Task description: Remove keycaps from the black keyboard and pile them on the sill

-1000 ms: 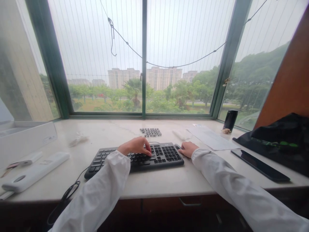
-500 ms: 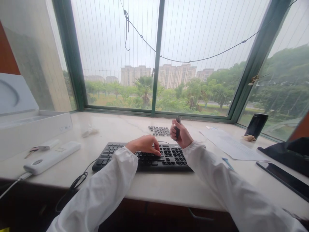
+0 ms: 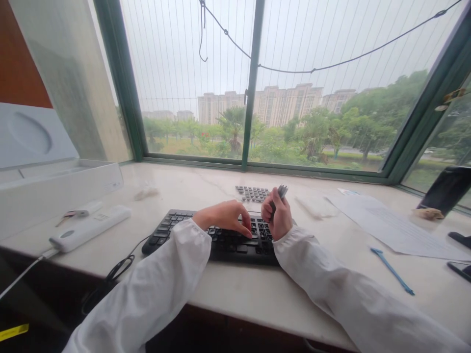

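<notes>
black keyboard [image 3: 221, 235] | white sleeves [image 3: 162, 294] | blue tool [image 3: 392, 270] | green window frame [image 3: 252, 83] | white remote [image 3: 90, 228]

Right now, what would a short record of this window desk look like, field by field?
Place: pale stone counter under a big window
Left hand: fingers resting on the black keyboard
Right hand: raised over the keyboard's right end, closed around a small dark tool
Behind keyboard: cluster of dark keycaps
Left side: white box, white oblong device
Right side: paper sheets, blue stick
</notes>
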Tool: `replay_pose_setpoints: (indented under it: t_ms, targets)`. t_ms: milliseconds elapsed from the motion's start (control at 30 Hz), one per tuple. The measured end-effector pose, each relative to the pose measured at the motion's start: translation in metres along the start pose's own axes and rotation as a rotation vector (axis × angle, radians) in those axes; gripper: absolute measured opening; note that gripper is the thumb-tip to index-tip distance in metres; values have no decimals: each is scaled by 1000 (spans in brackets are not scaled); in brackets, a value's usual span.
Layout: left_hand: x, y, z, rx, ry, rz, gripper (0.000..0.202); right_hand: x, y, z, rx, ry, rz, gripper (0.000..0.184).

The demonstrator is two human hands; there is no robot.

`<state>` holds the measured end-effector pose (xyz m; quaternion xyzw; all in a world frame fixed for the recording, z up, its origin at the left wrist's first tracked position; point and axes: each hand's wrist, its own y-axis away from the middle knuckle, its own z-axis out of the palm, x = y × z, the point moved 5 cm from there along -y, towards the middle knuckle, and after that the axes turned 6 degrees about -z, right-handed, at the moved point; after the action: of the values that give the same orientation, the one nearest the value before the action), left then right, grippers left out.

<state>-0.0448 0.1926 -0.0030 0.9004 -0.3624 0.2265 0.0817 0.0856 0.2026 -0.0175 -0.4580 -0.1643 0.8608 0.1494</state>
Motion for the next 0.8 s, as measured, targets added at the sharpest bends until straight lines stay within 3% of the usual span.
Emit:
replay_pose_setpoints:
  t_ms: [200,400,567,800]
  targets:
    - [6,2,-1,-25,-17,12,27,7,5,7,-8,40,62,48]
    - [3,1,0,-20,-28,-3,28,13,6,1,45,47,210,45]
    - [1,1,1,-21,-31,-15,28,19,11,8,-20,-5,293,49]
    - [1,0,1,-53,3,-16,30,16,15,3,216,106,219,45]
